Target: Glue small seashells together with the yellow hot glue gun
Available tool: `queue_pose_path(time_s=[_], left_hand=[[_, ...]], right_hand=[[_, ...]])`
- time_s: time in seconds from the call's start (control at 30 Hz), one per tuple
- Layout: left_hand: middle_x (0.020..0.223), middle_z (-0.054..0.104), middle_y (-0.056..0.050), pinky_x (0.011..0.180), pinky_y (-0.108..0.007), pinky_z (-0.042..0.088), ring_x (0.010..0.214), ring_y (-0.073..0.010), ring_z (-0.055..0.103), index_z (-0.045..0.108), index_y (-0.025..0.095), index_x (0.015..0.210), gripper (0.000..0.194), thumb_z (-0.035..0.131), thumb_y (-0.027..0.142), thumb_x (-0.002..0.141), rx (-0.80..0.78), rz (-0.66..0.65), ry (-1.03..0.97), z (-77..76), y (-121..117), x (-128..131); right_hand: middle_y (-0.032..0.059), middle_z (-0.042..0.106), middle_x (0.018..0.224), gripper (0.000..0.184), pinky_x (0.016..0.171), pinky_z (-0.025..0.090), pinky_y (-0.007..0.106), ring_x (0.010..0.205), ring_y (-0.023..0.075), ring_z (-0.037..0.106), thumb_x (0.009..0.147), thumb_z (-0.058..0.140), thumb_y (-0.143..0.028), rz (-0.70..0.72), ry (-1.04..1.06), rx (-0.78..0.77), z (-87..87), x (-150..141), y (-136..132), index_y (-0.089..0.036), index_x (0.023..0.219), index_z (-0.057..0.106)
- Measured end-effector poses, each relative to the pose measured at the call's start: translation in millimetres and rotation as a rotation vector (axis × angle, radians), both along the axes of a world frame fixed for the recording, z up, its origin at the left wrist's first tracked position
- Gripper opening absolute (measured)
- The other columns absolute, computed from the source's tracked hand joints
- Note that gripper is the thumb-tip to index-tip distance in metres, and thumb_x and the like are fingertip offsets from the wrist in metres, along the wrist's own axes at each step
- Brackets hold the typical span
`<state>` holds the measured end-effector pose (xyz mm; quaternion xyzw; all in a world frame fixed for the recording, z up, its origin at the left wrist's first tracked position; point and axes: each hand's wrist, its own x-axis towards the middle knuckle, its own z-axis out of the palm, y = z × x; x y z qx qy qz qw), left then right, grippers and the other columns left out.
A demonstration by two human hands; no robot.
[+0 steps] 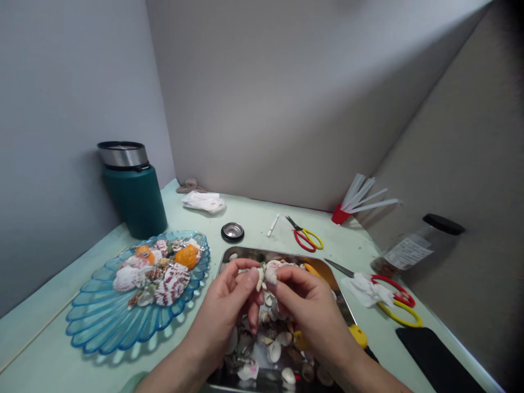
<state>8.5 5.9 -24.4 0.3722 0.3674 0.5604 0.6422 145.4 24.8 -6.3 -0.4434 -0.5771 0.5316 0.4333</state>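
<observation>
My left hand (227, 305) and my right hand (311, 311) meet over a metal tray (229, 254) full of small seashells. Both hands pinch small pale shells (267, 273) between thumb and fingertips, held together just above the tray's far half. The fingers of both hands are curled closed around these shells. A blue shell-shaped glass dish (98, 319) to the left carries several larger shells in orange, white and maroon stripes.
A dark green insulated jug (133, 191) stands at back left. Behind the tray lie a round metal lid (232, 232), small red-and-yellow scissors (306, 238) and a red cup of white sticks (357, 201). Larger scissors with tissue (385, 297), a clear jar (417, 245) and a black phone (434, 360) are at right.
</observation>
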Motion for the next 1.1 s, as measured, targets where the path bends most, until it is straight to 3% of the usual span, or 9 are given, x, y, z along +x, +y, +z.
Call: queue_pose_path(time_s=[0.13,0.27,0.47,0.7,0.93,1.1], left_hand=[[0.048,0.049,0.009,0.035,-0.016,0.031,0.033,-0.0044,0.037,0.055,0.021,0.1,0.025,0.058,0.039,0.083,0.001,0.074,0.098,-0.4,-1.8,-1.1],[0.047,0.049,0.008,0.038,-0.016,0.033,0.037,-0.0054,0.042,0.062,0.018,0.09,0.024,0.065,0.039,0.078,0.02,0.163,0.161,-2.4,-0.4,-1.7],[0.051,0.054,0.005,0.045,-0.019,0.038,0.042,-0.0069,0.046,0.066,0.017,0.097,0.025,0.061,0.036,0.082,0.037,0.114,0.107,-3.7,-0.7,-3.4],[0.064,0.061,0.001,0.048,-0.021,0.04,0.048,-0.0083,0.048,0.069,0.017,0.098,0.026,0.068,0.032,0.076,0.048,0.095,0.123,3.8,-3.4,-4.5],[0.051,0.051,0.005,0.046,-0.018,0.035,0.046,-0.0063,0.042,0.069,0.017,0.096,0.026,0.069,0.034,0.076,0.001,0.164,0.085,-1.4,1.3,-4.5],[0.053,0.053,0.004,0.046,-0.017,0.034,0.047,-0.0063,0.043,0.07,0.016,0.094,0.028,0.071,0.035,0.073,-0.026,0.149,0.154,-0.9,2.1,-4.7]], right_hand=[[-0.0065,0.047,0.052,0.017,0.043,0.027,0.019,0.046,0.0057,0.035,0.076,0.066,-0.031,0.018,0.029,-0.043,-1.5,-0.6,-0.7,-0.016,0.068,0.062],[-0.0065,0.047,0.053,0.019,0.044,0.028,0.018,0.046,0.0054,0.036,0.076,0.067,-0.032,0.028,0.048,-0.076,-1.9,0.4,-0.9,-0.016,0.069,0.062],[-0.0058,0.048,0.056,0.02,0.044,0.028,0.018,0.047,0.0054,0.036,0.078,0.065,-0.034,0.021,0.061,-0.087,-1.1,1.4,-0.1,-0.015,0.073,0.062],[-0.005,0.049,0.059,0.023,0.046,0.03,0.019,0.05,0.0065,0.038,0.077,0.066,-0.037,-0.001,0.061,-0.075,4.1,0.1,-0.2,-0.015,0.072,0.061],[-0.0066,0.046,0.054,0.021,0.043,0.028,0.019,0.046,0.0059,0.035,0.076,0.065,-0.035,-0.007,0.055,-0.065,3.9,0.0,-1.6,-0.015,0.07,0.059],[-0.0071,0.045,0.053,0.021,0.044,0.028,0.019,0.047,0.0064,0.035,0.078,0.064,-0.035,0.001,0.063,-0.049,2.6,-1.2,-1.7,-0.016,0.07,0.059]])
